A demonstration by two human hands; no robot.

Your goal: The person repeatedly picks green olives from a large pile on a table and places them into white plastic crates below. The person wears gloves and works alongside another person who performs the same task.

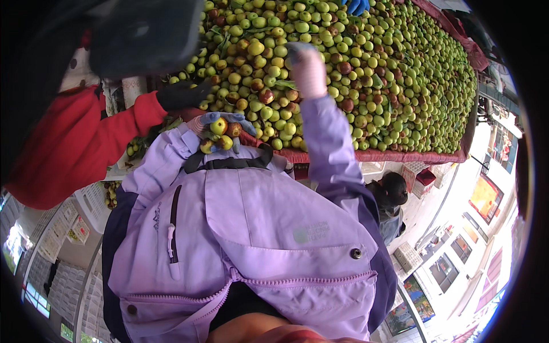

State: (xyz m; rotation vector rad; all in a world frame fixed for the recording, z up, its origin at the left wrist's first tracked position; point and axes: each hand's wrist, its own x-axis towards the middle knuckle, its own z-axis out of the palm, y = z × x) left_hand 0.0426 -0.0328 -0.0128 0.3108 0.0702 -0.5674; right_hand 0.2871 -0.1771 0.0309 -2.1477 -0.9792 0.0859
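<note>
A deep pile of green and red-brown jujubes [274, 77] spreads before me on a red cloth [386, 156]. My left hand [240, 119], in a striped, blue-grey coated glove, is turned up near my waist at the pile's near edge. It cradles several jujubes [225, 142], some yellow-green and some browned. My right hand [308, 70], gloved the same way, reaches out over the middle of the pile. Motion blurs it, and its fingertips point away from me, so whether it holds a fruit cannot be made out.
A person's red sleeve [124, 124] and black-gloved hand [182, 95] reach in from the left. A blurred dark object [146, 38] covers the upper left. Another person's blue glove [357, 6] shows at the far edge. White plastic crates [92, 203] stand at left; someone [390, 193] is behind at right.
</note>
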